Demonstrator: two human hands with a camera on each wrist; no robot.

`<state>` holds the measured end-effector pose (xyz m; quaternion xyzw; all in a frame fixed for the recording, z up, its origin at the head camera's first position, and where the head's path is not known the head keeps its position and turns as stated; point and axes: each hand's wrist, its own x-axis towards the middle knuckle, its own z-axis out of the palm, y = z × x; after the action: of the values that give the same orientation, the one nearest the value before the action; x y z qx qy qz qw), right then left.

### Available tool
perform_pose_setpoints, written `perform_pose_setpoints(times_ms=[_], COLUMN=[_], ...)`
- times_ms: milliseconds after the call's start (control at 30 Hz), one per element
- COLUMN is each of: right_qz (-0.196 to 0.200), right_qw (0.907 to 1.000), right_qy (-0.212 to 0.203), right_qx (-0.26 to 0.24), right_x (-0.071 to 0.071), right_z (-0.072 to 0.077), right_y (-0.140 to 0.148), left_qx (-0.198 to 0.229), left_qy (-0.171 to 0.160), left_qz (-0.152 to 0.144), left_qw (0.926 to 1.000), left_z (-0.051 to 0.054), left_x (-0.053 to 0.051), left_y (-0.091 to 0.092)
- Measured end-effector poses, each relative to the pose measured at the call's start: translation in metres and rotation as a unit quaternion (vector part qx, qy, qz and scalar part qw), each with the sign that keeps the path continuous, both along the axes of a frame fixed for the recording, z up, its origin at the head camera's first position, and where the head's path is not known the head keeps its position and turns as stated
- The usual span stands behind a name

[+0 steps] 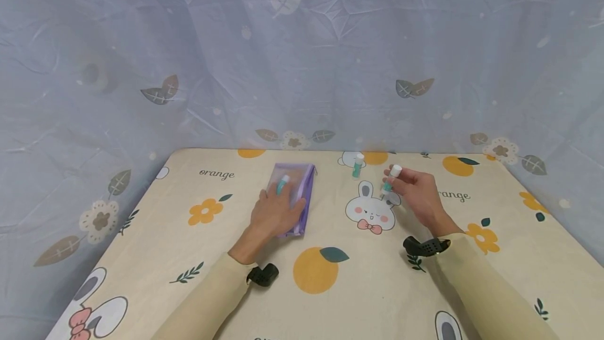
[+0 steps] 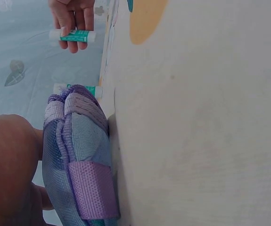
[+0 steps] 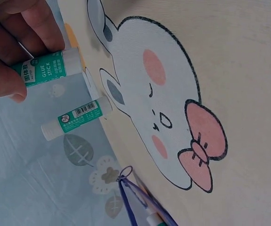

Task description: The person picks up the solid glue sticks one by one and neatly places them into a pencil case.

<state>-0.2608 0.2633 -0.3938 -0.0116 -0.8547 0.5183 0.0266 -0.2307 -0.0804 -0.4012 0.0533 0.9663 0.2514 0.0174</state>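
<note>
My right hand (image 1: pixel 421 193) holds an upright glue stick (image 1: pixel 391 178), white-capped with a green label, between thumb and fingers above the table. The label reads clearly on the held glue stick (image 3: pixel 45 68) in the right wrist view. A second glue stick (image 1: pixel 358 166) stands on the table to its left, touched by neither hand. My left hand (image 1: pixel 276 213) rests on a purple mesh zip pouch (image 1: pixel 308 198) lying flat. Another glue stick (image 1: pixel 282 184) shows at its fingertips; whether it lies inside or on the pouch, I cannot tell. The pouch (image 2: pixel 90 141) looks thick from its end.
A cream tablecloth (image 1: pixel 316 319) printed with oranges, flowers and rabbits covers the table. Behind its far edge hangs a pale grey-blue curtain (image 1: pixel 302 67) with leaf prints. Dark straps (image 1: pixel 427 246) sit on both wrists.
</note>
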Motion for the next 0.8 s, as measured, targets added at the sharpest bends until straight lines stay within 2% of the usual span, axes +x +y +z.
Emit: perform_pose_setpoints(times_ms=[433, 800], right_qz=[0.006, 0.01], right_qw=[0.9998, 0.9998], right_qy=[0.014, 0.019], right_qx=[0.011, 0.003], right_x=[0.0016, 0.0009], right_z=[0.0066, 0.0095], right_y=[0.0008, -0.0018], left_qx=[-0.002, 0.001], left_qy=[0.008, -0.007], left_qz=[-0.003, 0.004], left_qw=[1.0, 1.0], left_z=[-0.0016, 0.0005], left_x=[-0.0015, 0.001], left_y=[0.0, 0.0005])
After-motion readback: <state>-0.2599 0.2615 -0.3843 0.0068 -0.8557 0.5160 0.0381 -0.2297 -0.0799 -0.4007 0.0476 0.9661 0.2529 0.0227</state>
